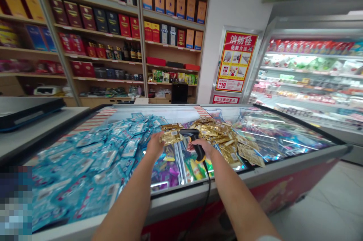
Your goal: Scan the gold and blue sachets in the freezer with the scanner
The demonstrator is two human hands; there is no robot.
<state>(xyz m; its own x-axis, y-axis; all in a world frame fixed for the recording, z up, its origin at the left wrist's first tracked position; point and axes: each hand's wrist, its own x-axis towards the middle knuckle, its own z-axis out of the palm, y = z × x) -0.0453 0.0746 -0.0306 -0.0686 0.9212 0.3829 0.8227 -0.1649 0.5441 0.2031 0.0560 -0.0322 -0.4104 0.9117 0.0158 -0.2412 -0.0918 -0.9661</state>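
My left hand [155, 145] grips a gold foil packet [171, 136] by its left end, with a barcode label facing up. Closed around the handle of a black and yellow barcode scanner [199, 152] is my right hand [202, 146]; the scanner's head points at the packet, and its black cord hangs over the freezer's front edge. Another gold packet lies just beyond my left hand. To the right, a heap of gold packets [218, 133] rests on the freezer's glass lid. Many blue packets [113, 150] cover the lid on the left.
The chest freezer [279, 168] holds colourful frozen goods under its glass. At the left edge is a counter with a dark flat device [28, 110]. Shelves of boxes and bottles [102, 40] stand behind, and a lit refrigerated display [309, 71] is at right.
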